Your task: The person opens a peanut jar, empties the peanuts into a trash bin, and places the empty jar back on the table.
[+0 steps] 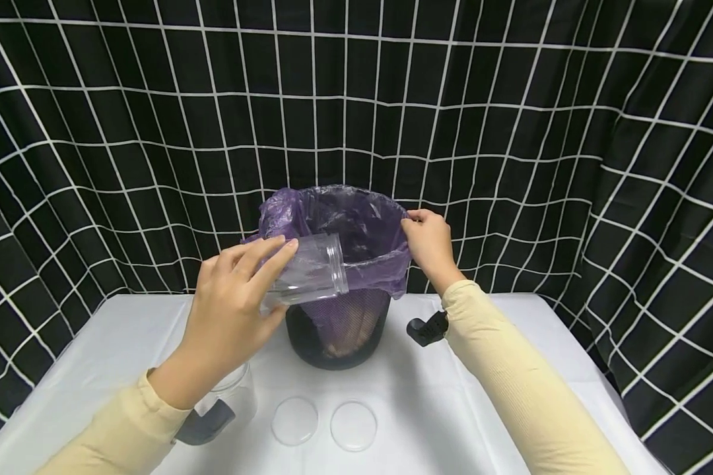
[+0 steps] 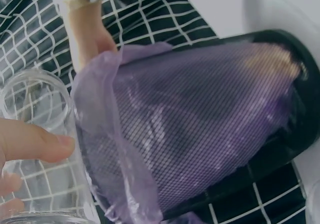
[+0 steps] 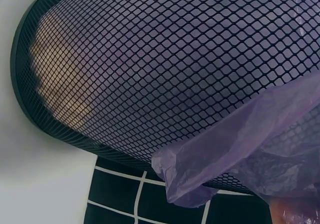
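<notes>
My left hand (image 1: 232, 300) grips a clear jar (image 1: 313, 269), tilted almost onto its side with its open mouth facing right, in front of the bin's rim. Behind it stands a black mesh trash bin (image 1: 333, 356), lined with a purple plastic bag (image 1: 380, 272) folded out over the rim. At the rim's right side, my right hand (image 1: 432, 245) pinches the bag's edge. Tan material (image 3: 65, 79) shows through the mesh near the bin's bottom. In the left wrist view, the thumb (image 2: 47, 145) lies along the jar's wall.
A second clear jar (image 1: 240, 396) stands on the white table (image 1: 434, 422), partly hidden by my left wrist. Two clear round lids (image 1: 295, 421) lie side by side in front of the bin. A black cloth with white grid lines (image 1: 344, 86) hangs behind and on both sides.
</notes>
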Demonstrator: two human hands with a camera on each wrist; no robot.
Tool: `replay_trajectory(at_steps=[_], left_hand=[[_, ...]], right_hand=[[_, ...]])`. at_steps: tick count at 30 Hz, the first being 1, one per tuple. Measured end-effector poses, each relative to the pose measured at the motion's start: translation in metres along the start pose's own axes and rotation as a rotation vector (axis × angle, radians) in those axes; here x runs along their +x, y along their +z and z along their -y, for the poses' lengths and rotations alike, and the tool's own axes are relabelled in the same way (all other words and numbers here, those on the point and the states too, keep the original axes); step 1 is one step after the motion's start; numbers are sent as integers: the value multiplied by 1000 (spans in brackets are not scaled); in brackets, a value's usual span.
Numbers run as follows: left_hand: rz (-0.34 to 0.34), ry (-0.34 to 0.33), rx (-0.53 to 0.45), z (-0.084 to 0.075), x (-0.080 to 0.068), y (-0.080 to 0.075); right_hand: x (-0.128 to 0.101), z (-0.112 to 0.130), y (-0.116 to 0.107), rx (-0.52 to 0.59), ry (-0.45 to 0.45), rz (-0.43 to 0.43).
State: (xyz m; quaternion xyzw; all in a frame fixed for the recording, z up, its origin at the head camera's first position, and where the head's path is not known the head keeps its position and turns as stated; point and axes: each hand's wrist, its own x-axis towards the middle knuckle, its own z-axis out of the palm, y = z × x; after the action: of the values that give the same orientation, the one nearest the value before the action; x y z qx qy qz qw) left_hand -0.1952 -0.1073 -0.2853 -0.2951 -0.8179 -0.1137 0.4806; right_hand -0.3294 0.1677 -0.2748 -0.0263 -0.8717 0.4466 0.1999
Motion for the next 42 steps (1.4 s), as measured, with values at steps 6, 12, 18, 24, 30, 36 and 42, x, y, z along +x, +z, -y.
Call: replay_trajectory(at_steps=[6,12,18,24,30,36,42], left_hand=[[-1,-3,-31,-8,-12,0],[-56,-19,-81,-18,-24,3],[-71,-48,-127,-30,-36,11],[-21,-144,-209,-43,-55,21],[31,-206,-295,-50,-69,27],[30,-226,-340,-56,-75,31],[39,-275,-349,-62,-85,36]], right_hand=[[0,-1,-1,10,9,7],[0,0,1,9,2,2],[-1,-1,1,3,-3,-6],[0,-2,-1,5,4,-16],[0,-1,0,7,8,-18],[-1,0,-1,-3,13,-16],[0,0,2,-3,8,-13]])
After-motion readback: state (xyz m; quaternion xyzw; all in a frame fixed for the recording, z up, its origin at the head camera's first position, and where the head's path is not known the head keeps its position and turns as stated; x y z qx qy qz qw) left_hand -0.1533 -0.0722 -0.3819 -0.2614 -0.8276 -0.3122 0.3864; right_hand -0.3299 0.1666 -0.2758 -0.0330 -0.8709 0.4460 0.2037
